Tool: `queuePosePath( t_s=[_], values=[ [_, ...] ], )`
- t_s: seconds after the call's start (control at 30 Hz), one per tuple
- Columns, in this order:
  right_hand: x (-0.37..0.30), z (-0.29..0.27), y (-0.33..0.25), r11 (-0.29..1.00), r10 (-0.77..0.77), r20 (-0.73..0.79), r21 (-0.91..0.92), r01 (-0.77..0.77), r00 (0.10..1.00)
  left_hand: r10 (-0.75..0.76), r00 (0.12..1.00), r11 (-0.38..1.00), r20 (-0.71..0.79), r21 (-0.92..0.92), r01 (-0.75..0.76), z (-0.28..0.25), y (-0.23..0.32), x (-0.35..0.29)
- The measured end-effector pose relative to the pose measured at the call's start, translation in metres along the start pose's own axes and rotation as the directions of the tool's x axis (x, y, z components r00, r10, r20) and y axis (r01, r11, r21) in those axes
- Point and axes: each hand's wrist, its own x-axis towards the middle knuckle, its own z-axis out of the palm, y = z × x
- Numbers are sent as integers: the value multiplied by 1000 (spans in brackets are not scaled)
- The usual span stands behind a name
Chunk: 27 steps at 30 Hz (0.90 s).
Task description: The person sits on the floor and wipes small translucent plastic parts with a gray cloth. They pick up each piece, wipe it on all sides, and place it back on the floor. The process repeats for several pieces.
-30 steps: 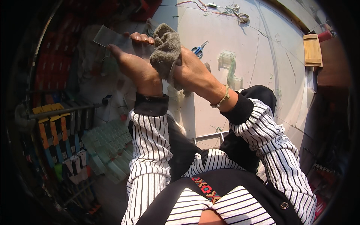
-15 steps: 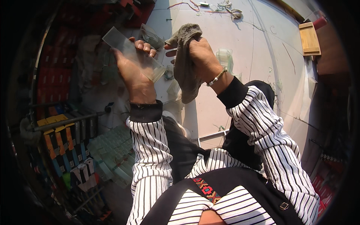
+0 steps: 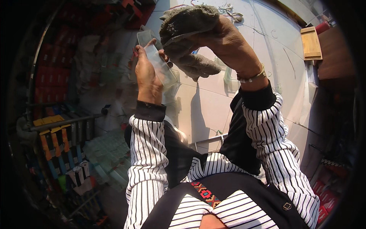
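Several red packages (image 3: 51,70) are ranged in shadow, well to the left of a grey cloth (image 3: 185,28). Below them, to the lower left of the cloth, hangs a row of tool-like goods (image 3: 61,139) with yellow, orange and blue parts. Farther right, also to the lower left of the cloth, many clear pieces (image 3: 108,154) lie close together. Just left of the cloth, the left hand (image 3: 148,74) grasps a clear, box-like piece (image 3: 154,55), its thumb on one side and its fingertips curled at the other; the piece is held tilted. The right hand (image 3: 227,36) adjoins the cloth, which covers its fingers; how tightly they are closed cannot be told. A bracelet (image 3: 253,77) encircles the wrist, to the lower right of the cloth. Another clear piece (image 3: 230,78), partly hidden by the right forearm, rests on the tiled floor (image 3: 213,110) to the cloth's lower right. At far right of the cloth lies a light wooden block (image 3: 311,44).
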Motion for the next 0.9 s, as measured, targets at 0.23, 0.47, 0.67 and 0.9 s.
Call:
queuePosePath(
  t_s=[0.23,0.47,0.67,0.9],
  values=[
    [1,23,13,965,263,-83,51,-259,961,89,980,996,178,-42,-83,0,0,-4],
    [-6,74,76,925,206,-417,-212,-315,885,163,980,983,112,-100,-152,3,-9,-9],
    [-7,72,63,904,353,-158,-195,-380,922,364,928,924,76,101,-370,6,5,-8],
    [-4,74,67,860,228,-339,-369,-352,913,387,895,917,223,11,-399,20,0,-14]
  ],
)
